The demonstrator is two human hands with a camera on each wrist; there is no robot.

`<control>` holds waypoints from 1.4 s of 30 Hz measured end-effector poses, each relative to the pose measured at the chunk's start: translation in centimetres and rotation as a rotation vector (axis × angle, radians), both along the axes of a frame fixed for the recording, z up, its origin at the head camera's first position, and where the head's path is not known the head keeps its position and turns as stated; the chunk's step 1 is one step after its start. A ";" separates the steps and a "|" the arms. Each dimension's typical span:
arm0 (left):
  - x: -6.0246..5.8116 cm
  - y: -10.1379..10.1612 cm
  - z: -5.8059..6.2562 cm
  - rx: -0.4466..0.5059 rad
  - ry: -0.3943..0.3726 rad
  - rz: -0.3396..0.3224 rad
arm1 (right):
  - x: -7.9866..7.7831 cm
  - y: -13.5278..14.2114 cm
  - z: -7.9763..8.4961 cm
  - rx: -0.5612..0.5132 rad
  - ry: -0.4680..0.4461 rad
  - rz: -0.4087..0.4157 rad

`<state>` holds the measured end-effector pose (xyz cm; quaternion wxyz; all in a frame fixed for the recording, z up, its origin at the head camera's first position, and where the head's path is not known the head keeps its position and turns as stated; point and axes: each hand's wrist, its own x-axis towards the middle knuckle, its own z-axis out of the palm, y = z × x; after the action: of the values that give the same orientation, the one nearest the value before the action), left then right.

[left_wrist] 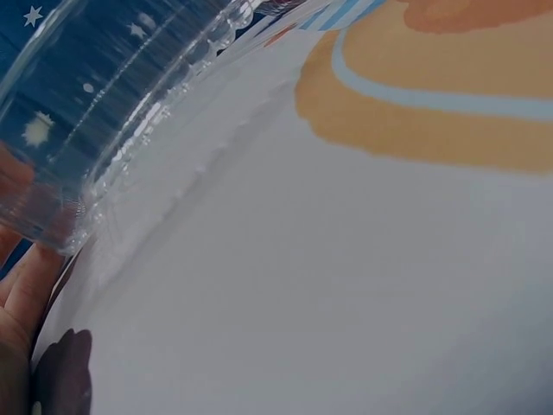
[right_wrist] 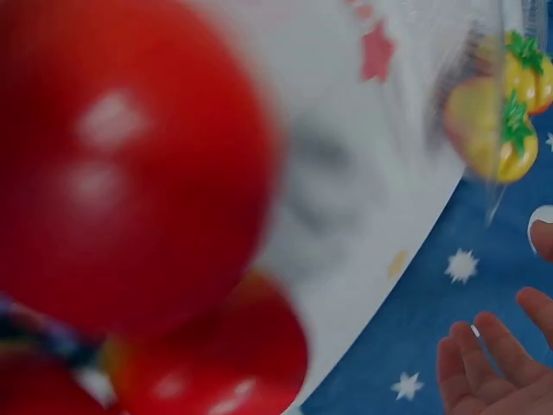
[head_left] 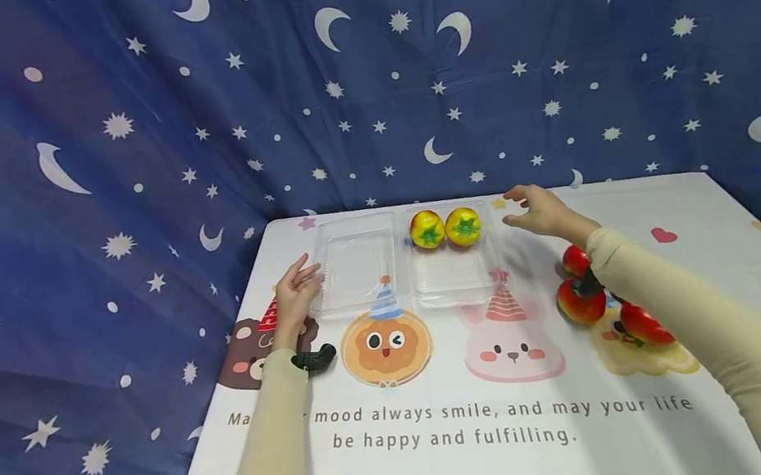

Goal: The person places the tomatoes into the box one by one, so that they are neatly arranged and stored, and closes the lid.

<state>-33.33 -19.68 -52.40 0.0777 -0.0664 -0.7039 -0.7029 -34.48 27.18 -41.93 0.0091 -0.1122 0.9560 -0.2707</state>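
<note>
Right hand (head_left: 539,214) empty, fingers parted; two yellow fruits (head_left: 427,230) just inward, inside open clear box (head_left: 448,268) between hands. Left hand (head_left: 296,294) relaxed at box's left edge — best steadying light plastic. Red fruits (head_left: 580,308) back from right hand — probably smooth, want cupped grasp.

Two fruits (head_left: 464,227) block the right tray (head_left: 452,272) behind, front free.
</note>
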 end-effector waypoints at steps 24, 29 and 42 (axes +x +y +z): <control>1.6 -1.2 0.4 -0.007 -0.041 0.020 | 6.7 7.1 -0.9 0.060 -0.097 -0.039; 0.7 -0.8 -1.1 -0.031 -0.041 0.035 | 6.8 8.2 -1.7 0.047 -0.103 -0.074; 1.7 0.4 1.3 -0.020 -0.040 -0.022 | 7.1 10.1 -2.3 0.013 -0.163 -0.156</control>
<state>-31.68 -19.24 -51.14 0.0554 -0.0608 -0.7114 -0.6980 -27.35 37.30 -44.28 0.0663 -0.0150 0.9597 -0.2729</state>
